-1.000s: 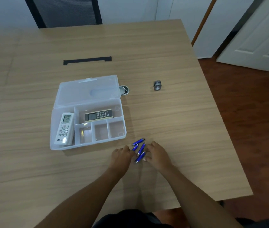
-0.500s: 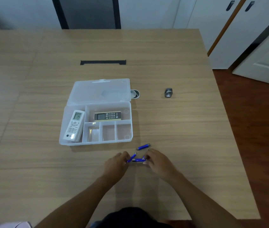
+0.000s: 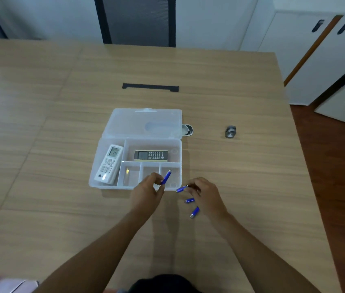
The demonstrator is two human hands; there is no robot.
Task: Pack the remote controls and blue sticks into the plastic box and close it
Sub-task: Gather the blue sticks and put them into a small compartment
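A clear plastic box (image 3: 95, 166) lies open on the wooden table, its lid (image 3: 129, 123) flat behind it. A white remote (image 3: 109, 163) fills the left compartment and a dark remote (image 3: 151, 155) lies in the upper one. My left hand (image 3: 147, 194) pinches one blue stick (image 3: 166, 177) over the box's front right compartment. My right hand (image 3: 206, 195) grips another blue stick (image 3: 181, 189) just off the box's front right corner. Two more blue sticks (image 3: 189, 200) (image 3: 195, 212) lie on the table beside that hand.
A small grey metal part (image 3: 230, 131) stands on the table to the right of the box. A round silver ring (image 3: 188, 130) sits by the lid's right edge. A black strip (image 3: 150, 87) lies further back. A chair (image 3: 135, 20) stands behind the table.
Both hands lifted from the pile of sticks toward the box. The left hand now holds one stick over a front compartment and the right hand holds another; the view tilted upward.
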